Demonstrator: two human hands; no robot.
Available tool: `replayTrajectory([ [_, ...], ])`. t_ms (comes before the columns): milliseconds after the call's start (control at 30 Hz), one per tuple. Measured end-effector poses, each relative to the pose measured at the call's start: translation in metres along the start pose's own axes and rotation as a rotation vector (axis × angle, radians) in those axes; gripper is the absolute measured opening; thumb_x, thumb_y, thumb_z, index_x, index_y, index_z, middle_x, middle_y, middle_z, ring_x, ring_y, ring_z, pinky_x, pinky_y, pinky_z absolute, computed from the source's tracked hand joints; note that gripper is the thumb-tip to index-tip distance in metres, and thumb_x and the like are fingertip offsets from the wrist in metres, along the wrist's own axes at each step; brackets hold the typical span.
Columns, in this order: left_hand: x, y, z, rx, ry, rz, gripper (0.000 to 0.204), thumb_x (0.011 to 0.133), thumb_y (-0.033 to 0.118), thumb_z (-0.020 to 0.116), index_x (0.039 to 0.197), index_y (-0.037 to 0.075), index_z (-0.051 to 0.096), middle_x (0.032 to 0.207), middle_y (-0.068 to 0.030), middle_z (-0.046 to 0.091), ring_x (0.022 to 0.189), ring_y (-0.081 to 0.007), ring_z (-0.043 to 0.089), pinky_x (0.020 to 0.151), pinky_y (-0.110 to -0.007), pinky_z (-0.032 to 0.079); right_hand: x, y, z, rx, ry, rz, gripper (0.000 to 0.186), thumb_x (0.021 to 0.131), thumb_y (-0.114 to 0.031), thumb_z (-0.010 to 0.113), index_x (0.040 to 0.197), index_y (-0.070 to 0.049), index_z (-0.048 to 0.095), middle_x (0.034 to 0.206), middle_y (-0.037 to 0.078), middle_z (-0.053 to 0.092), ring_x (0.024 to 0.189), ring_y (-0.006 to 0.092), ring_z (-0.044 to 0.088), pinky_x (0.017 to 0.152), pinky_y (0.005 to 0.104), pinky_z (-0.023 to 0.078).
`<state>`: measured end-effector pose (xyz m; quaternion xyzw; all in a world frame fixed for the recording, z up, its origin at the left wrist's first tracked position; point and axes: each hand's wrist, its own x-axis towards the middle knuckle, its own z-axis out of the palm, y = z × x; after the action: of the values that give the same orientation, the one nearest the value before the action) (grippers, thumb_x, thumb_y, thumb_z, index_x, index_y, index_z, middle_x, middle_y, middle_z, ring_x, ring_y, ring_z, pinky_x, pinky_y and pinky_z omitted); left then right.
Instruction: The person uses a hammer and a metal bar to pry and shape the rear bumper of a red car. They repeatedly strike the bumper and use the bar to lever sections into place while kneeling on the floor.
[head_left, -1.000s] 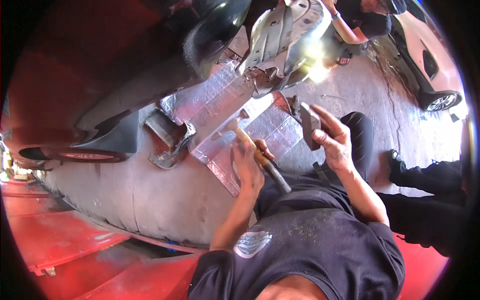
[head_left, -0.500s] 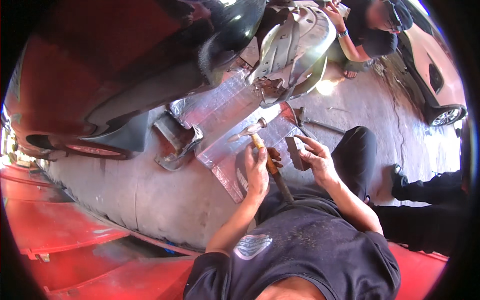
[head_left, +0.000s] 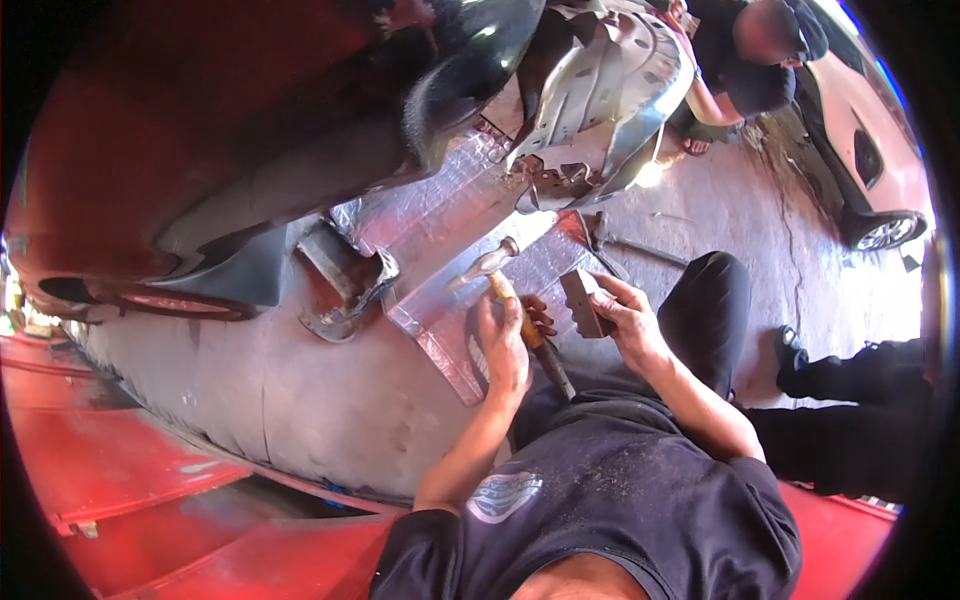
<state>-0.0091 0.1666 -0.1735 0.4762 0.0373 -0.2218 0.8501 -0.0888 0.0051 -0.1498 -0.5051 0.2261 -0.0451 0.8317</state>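
My left hand [head_left: 507, 345] is closed around the handle of a hammer [head_left: 502, 289]. Its metal head points up and away from me, and the lower end of the handle reaches back toward my lap. In my right hand [head_left: 636, 322] I grip a dark metal block [head_left: 584, 306] with a notched side, pinched between thumb and fingers. Hammer and block are apart, with a small gap between them. Beyond my hands hangs a bare metal car body panel [head_left: 612, 95], bent and pierced with holes. Beneath it, silvery foil sheeting [head_left: 440, 318] is spread on the floor.
A dark car [head_left: 300, 130] fills the upper left. A loose dark car part [head_left: 345, 275] lies on the floor [head_left: 330, 400]. Another long-handled hammer [head_left: 640, 246] rests beyond my right hand. A co-worker [head_left: 745, 70] crouches at upper right by a light car [head_left: 870, 130]. Red panels [head_left: 130, 440] are at left.
The hammer has tilted slightly, its head moving a little left. The block in my right hand has turned and shifted slightly left. Both grips are kept.
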Motion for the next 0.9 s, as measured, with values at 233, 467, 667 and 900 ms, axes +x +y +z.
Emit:
replayTrajectory([
  [233,0.001,0.007,0.002,0.133,0.026,0.073,0.034,0.103,0.023,0.051,0.129,0.005,0.039,0.093,-0.0140,0.063,0.077,-0.0235,0.065,0.069,-0.038,0.057,0.006,0.016,0.000,-0.073,0.024,-0.028,0.043,0.096,-0.013,0.060,0.136,-0.001,0.052,0.102,0.009,0.070,0.086,0.0148,0.067,0.076,0.0286,0.053],
  [467,0.002,-0.006,0.010,0.099,0.017,0.033,0.030,0.103,0.022,0.050,0.125,0.003,0.043,0.107,-0.0144,0.062,0.096,-0.0232,0.063,0.086,-0.039,0.054,0.009,0.015,-0.005,0.003,0.015,0.039,0.043,0.094,-0.013,0.062,0.135,-0.001,0.054,0.111,0.008,0.067,0.095,0.0135,0.061,0.082,0.0266,0.048],
  [667,0.011,-0.032,0.009,-0.015,-0.064,0.000,0.032,0.104,0.019,0.049,0.131,0.004,0.045,0.131,-0.0083,0.055,0.115,-0.0160,0.053,0.098,-0.031,0.044,0.022,0.033,-0.007,-0.097,-0.084,-0.023,0.045,0.095,-0.018,0.060,0.136,-0.001,0.053,0.111,0.006,0.063,0.095,0.0134,0.056,0.082,0.0272,0.046],
  [900,0.014,-0.059,0.012,-0.038,-0.019,-0.136,0.035,0.103,0.017,0.049,0.135,0.005,0.046,0.127,-0.0050,0.053,0.119,-0.0145,0.047,0.103,-0.031,0.036,0.027,0.041,-0.015,-0.531,-0.237,-0.161,0.070,0.081,-0.017,0.066,0.144,0.000,0.039,0.124,0.016,0.058,0.117,0.0242,0.054,0.100,0.0361,0.042],
])
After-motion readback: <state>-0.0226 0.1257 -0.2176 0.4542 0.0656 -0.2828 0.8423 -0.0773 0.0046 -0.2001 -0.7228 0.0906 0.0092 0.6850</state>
